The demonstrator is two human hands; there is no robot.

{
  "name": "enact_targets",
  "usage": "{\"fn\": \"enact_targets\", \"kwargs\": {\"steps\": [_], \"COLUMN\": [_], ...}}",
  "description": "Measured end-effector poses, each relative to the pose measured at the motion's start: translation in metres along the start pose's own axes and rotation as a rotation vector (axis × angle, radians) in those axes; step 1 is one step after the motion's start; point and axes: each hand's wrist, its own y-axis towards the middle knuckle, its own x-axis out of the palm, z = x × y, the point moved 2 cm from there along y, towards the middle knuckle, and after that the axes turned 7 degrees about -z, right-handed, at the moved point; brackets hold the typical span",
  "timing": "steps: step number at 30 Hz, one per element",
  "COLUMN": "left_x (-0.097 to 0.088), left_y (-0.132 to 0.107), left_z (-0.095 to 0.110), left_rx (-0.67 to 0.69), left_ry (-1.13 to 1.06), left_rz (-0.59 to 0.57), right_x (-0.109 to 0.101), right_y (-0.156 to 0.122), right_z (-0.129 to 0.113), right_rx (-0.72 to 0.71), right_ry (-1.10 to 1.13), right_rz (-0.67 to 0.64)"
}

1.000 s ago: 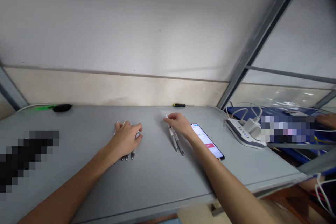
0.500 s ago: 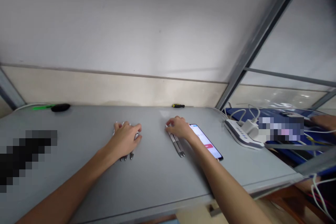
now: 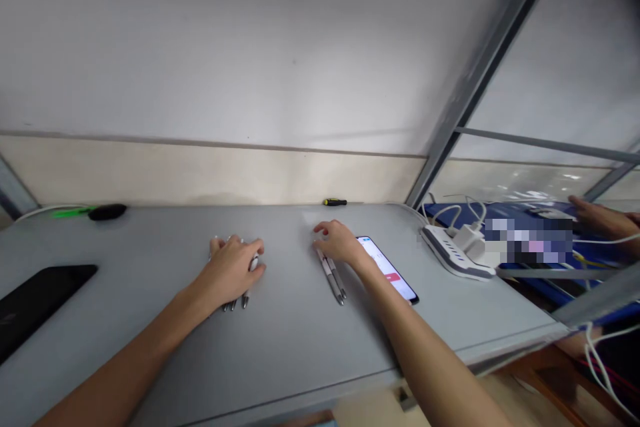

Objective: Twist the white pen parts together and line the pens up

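My left hand (image 3: 231,267) lies palm down on the grey desk with its fingers curled over several white pens. One pen (image 3: 245,299) shows between thumb and index finger, its silver tip pointing toward me; my hand covers most of the others. My right hand (image 3: 340,242) hovers at the far ends of two white pens (image 3: 332,280), which lie side by side on the desk. Its thumb and fingers are a little apart, and the thumb is close to the pens; whether it touches them I cannot tell. Just right of this hand lies a phone (image 3: 385,270) with its screen lit.
A black tablet-like slab (image 3: 45,300) lies at the left. Along the wall are a dark object (image 3: 107,212) and a yellow-black screwdriver (image 3: 335,202). A white power strip (image 3: 457,253) with plugs stands right, beside a metal post (image 3: 465,113). Another person's hand (image 3: 605,220) is far right.
My right hand's fingers have spread and lifted slightly from the two pens. My left hand stays over its pens. The other person's hand has moved further into view. The view has shifted slightly.
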Motion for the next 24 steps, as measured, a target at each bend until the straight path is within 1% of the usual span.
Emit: {"fn": "enact_targets", "kwargs": {"steps": [5,7,9,10,12,13,15,17,19,22,24], "left_x": [0.001,-0.002,-0.007,-0.009,-0.014,-0.015,-0.017,-0.017,-0.016,-0.012,-0.010], "left_y": [-0.001,-0.001,-0.001,-0.001,0.000,0.000,0.001,0.002,0.004,0.006,0.006], "left_z": [0.002,0.006,0.012,0.014,0.017,0.017,0.016,0.012,0.009,0.003,-0.001], "left_rx": [0.004,-0.005,-0.017,-0.010,0.042,0.069,0.114,0.144,0.162,0.143,0.132], "left_ry": [-0.018,-0.039,-0.102,-0.149,-0.251,-0.286,-0.320,-0.313,-0.285,-0.221,-0.175], "left_rz": [0.040,0.039,0.040,0.044,0.070,0.090,0.141,0.182,0.191,0.176,0.163], "right_x": [-0.003,-0.004,-0.006,-0.006,-0.005,-0.004,0.000,0.003,0.005,0.004,0.004], "right_y": [-0.001,-0.002,-0.006,-0.010,-0.018,-0.022,-0.028,-0.030,-0.029,-0.026,-0.023], "right_z": [-0.003,-0.008,-0.017,-0.023,-0.036,-0.041,-0.048,-0.052,-0.051,-0.047,-0.045], "right_rx": [-0.048,-0.110,-0.251,-0.371,-0.607,-0.684,-0.781,-0.788,-0.730,-0.620,-0.580], "right_ry": [0.033,0.062,0.103,0.118,0.124,0.123,0.097,0.097,0.131,0.206,0.265], "right_rz": [0.124,0.168,0.220,0.227,0.195,0.183,0.121,0.048,0.004,0.008,0.027]}}
